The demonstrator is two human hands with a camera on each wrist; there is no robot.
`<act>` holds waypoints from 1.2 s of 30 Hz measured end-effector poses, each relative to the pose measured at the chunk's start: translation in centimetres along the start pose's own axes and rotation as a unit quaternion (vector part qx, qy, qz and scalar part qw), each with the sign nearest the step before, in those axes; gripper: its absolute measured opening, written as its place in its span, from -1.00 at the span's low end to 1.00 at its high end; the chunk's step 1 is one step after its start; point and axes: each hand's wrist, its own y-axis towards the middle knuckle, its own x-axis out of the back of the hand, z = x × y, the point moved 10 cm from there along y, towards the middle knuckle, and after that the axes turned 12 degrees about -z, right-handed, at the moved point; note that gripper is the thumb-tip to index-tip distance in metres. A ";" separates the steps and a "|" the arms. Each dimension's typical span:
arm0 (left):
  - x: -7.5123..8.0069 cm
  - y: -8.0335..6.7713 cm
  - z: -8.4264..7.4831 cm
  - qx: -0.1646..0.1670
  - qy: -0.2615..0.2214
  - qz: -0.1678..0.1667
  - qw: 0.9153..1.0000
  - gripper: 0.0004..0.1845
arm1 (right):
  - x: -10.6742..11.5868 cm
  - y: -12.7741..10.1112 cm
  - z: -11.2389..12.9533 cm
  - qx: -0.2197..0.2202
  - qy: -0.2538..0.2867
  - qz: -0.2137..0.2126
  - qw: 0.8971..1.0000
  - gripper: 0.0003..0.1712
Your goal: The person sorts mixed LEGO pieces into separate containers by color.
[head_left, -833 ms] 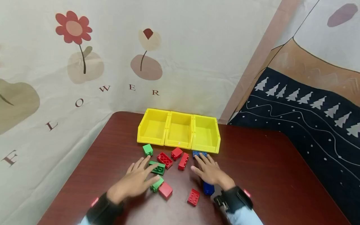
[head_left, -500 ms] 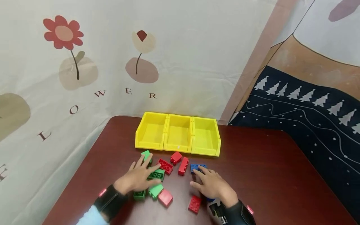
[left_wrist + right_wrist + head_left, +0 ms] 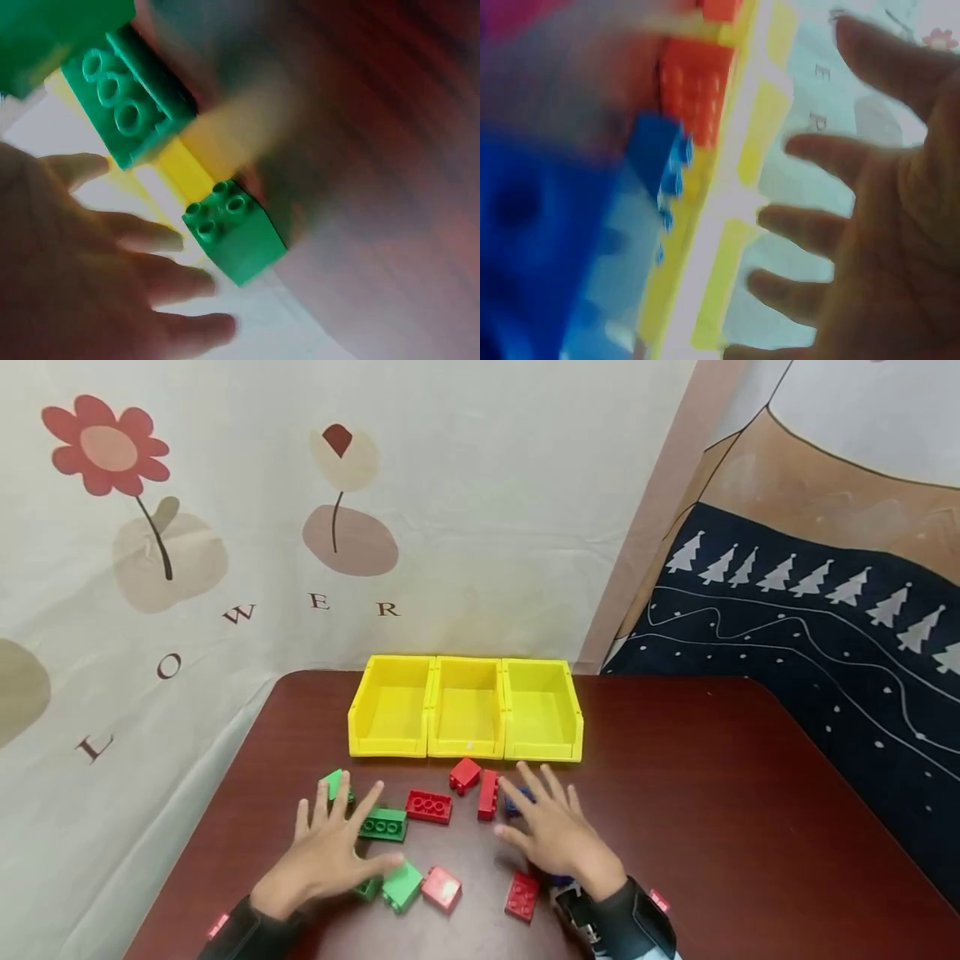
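Note:
My left hand [image 3: 322,856] spreads its fingers among the green bricks at the left of the table. Its fingertips overlap the light green toy brick [image 3: 335,783]. Beside its index finger lies a dark green brick [image 3: 384,824], studs facing me, and by its thumb are another light green brick [image 3: 402,885] and a partly covered dark green one [image 3: 367,887]. My right hand [image 3: 558,835], fingers also spread, partly hides a blue brick [image 3: 517,802]. A second blue brick [image 3: 561,880] shows under its wrist. In the right wrist view, the palm and fingers grip nothing.
Three joined yellow bins [image 3: 467,749] stand along the table's back, against the printed cloth. Between my hands lie several red bricks, among them a flat one [image 3: 429,806], an upright-looking one [image 3: 488,795], a pinkish one [image 3: 442,887] and one near me [image 3: 522,896].
The far light green brick and a dark green brick have shifted left with my left hand. The far blue brick has come nearer me, away from the bins. The head view has turned slightly.

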 end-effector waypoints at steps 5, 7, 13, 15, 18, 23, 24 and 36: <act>3.1 0.1 -0.4 -0.013 -0.003 -0.093 0.996 -0.02 | 2.4 -0.1 -1.9 -0.039 -0.006 -0.070 0.997 -0.17; 3.8 0.2 -0.8 -0.020 0.002 -0.108 0.994 -0.02 | 2.7 -0.3 -2.3 -0.052 -0.005 -0.079 0.995 -0.16; 4.4 0.6 -1.7 -0.030 0.006 -0.111 0.993 0.01 | 3.6 -0.8 -2.8 -0.069 -0.013 -0.105 0.992 -0.15; 4.5 0.7 -1.8 -0.029 0.008 -0.111 0.993 0.02 | 3.8 -1.0 -3.0 -0.076 -0.015 -0.110 0.991 -0.16; 4.9 0.8 -1.9 -0.027 0.014 -0.116 0.993 0.02 | 4.0 -1.1 -3.1 -0.087 -0.014 -0.115 0.989 -0.16; 5.4 0.7 -1.7 -0.027 0.024 -0.122 0.992 0.03 | 3.9 -0.9 -2.9 -0.092 -0.010 -0.115 0.989 -0.14; 5.5 0.7 -1.6 -0.027 0.025 -0.122 0.992 0.03 | 3.9 -0.9 -2.8 -0.091 -0.009 -0.116 0.989 -0.14; 5.3 1.3 -1.6 -0.028 0.028 -0.116 0.992 0.04 | 4.3 -0.8 -2.6 -0.101 -0.001 -0.120 0.988 -0.14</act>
